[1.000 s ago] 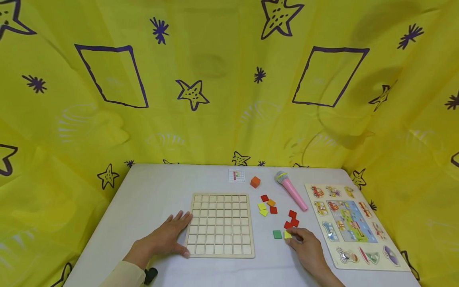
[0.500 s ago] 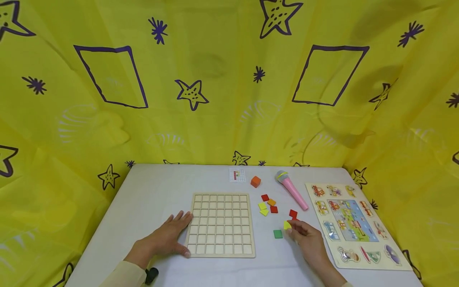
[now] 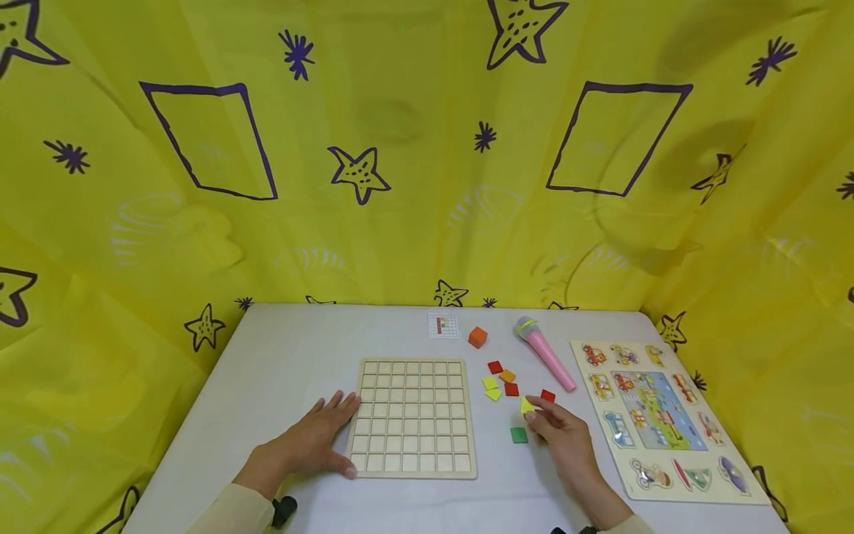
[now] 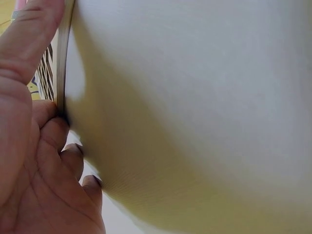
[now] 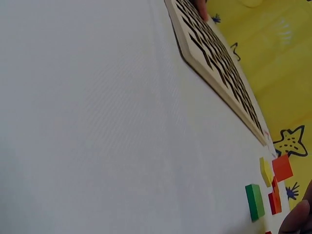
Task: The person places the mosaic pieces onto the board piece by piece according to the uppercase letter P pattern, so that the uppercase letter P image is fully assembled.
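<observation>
My left hand [image 3: 308, 443] lies with fingers spread along the left side of a wooden grid board [image 3: 411, 419]. In the left wrist view its thumb and fingertips touch the edge of the board [image 4: 62, 63]. To the right of the board, my right hand [image 3: 563, 437] pinches a small yellow square tile [image 3: 526, 405] between thumb and fingers. A green tile [image 3: 519, 435] lies just below that tile in the head view. One red tile [image 3: 548, 396] shows beyond the right fingers, which hide the other red tiles there. In the right wrist view only the fingertips [image 5: 296, 219] show.
Loose yellow tiles [image 3: 490, 383], red tiles [image 3: 495, 367] and an orange tile [image 3: 507, 376] lie right of the board. Behind are a patterned card [image 3: 443, 325], an orange cube [image 3: 477, 337] and a pink microphone [image 3: 550, 360]. A picture puzzle [image 3: 667, 423] occupies the right side.
My right hand has picked up the yellow tile from beside the green one and carried it away from me and slightly left. The left hand stays at the board.
</observation>
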The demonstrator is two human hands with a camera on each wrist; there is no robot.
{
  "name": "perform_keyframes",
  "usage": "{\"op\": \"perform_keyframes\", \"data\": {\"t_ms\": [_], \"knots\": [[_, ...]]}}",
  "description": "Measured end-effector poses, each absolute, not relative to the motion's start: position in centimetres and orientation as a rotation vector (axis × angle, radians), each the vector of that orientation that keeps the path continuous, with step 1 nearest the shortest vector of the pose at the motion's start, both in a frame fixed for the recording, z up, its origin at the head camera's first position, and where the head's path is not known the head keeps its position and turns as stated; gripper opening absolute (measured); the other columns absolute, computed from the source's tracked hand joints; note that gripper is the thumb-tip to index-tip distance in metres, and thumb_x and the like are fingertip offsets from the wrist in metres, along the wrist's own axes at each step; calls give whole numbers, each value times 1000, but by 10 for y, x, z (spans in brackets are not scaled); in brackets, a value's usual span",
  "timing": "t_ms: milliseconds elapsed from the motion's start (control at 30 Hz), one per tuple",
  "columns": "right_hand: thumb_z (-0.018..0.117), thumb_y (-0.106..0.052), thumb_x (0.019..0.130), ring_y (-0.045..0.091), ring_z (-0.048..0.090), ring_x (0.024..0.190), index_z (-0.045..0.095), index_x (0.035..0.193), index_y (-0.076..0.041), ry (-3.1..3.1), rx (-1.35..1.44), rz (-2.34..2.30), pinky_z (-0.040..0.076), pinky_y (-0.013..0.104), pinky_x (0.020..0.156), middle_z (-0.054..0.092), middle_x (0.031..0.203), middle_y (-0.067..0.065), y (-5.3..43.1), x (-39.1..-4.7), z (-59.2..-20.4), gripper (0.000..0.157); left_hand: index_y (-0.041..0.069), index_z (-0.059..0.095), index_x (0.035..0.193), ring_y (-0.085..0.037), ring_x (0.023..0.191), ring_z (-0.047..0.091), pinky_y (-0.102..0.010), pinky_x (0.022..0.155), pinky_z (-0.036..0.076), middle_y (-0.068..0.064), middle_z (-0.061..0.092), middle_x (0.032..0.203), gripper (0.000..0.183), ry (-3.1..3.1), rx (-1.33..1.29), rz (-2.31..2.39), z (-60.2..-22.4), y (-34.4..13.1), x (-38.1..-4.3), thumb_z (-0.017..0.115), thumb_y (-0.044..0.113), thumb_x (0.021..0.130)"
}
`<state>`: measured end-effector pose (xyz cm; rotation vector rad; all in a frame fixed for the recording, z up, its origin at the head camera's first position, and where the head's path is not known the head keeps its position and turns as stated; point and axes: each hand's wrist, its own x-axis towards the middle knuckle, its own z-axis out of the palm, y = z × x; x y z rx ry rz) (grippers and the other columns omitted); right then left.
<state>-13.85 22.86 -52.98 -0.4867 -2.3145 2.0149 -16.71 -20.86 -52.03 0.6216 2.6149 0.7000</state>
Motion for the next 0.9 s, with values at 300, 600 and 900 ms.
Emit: {"op": "perform_keyframes", "data": {"t_ms": [300,600,900], "knots": [[73,-1,96,13,65,74,71,130,3,-2283,-431,2070,57,20,66,75,89,8,198,-155,-521,34,-4,32,162,-48,160,18,-67,130,12,-23,31,170,124,2623,648,711,-515,-204,-166,95,47,68],[73,-2,96,18,65,80,75,126,-1,-2315,-281,2124,57,21,66,75,92,10,146,-181,-519,29,-4,34,161,-48,160,19,-71,128,10,-23,33,169,124,2644,644,703,-513,-197,-164,96,46,66],[75,-4,96,15,67,78,79,117,-1,-2393,-181,2028,57,21,66,77,94,11,113,-207,-529,22,0,34,163,-45,162,17,-70,129,7,-19,32,171,125,2635,573,700,-515,-194,-161,96,47,66]]}}
